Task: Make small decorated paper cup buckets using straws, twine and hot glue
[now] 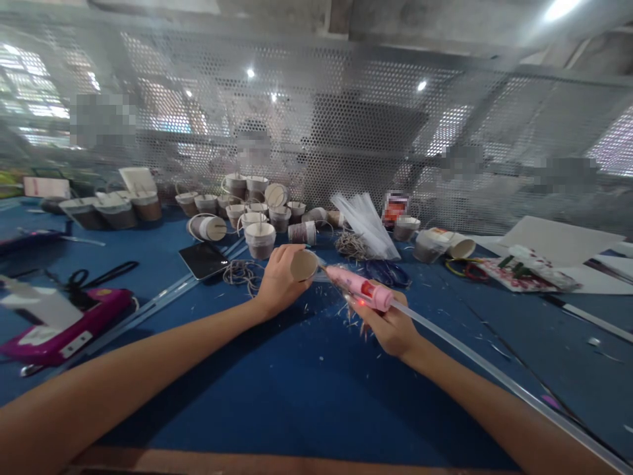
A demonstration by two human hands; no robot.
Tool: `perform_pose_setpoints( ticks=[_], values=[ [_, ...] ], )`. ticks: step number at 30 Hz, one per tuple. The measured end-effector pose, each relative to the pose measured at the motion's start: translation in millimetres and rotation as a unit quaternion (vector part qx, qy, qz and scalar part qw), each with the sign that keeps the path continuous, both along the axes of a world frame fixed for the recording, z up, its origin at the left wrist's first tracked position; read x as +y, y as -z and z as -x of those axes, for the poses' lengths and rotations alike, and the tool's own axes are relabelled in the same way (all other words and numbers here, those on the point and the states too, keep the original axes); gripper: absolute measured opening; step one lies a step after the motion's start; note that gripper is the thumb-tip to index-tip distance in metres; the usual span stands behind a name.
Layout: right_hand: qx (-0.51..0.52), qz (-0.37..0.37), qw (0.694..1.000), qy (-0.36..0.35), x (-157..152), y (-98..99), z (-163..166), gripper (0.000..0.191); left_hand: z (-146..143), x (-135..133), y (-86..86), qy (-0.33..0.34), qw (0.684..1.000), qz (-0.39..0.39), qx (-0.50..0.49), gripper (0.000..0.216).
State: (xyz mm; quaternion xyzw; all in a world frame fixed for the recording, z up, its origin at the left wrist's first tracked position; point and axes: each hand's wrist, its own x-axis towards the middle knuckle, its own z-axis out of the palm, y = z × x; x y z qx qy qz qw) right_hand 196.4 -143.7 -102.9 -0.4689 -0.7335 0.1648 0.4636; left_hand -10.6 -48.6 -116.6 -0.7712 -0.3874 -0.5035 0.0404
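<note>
My left hand [279, 280] is closed around a small paper cup [303, 265], its pale round end turned toward me. In my right hand [390, 326] is a pink hot glue gun [357, 284] with a red light lit on its body. A long clear glue stick [459, 346] runs out of the gun's back, along my right forearm. The gun's nozzle points left and comes close to the cup's side; whether it touches, I cannot tell. My fingers hide most of the cup's wall.
Several cups with string handles [260, 239] stand at the back. Clear glue sticks [368, 224] lie beside tangled twine [353, 245]. A phone [202, 259] and a purple power strip [74, 330] are on the left. Paper sheets [554, 237] lie right, on the blue table [277, 402].
</note>
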Motion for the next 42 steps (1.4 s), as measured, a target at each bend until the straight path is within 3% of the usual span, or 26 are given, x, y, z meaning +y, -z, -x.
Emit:
perform_pose_setpoints(
  ticks=[34,42],
  values=[
    [-0.056,-0.008,0.998,-0.008,1.0,-5.7,0.5,0.021,1.0,-3.8,-2.1,0.025,1.0,0.011,0.001,0.05],
    [-0.11,-0.106,0.987,0.043,-4.7,-13.6,0.5,0.017,-0.5,-1.9,-4.8,-0.004,0.999,0.031,-0.02,0.052]
  ],
)
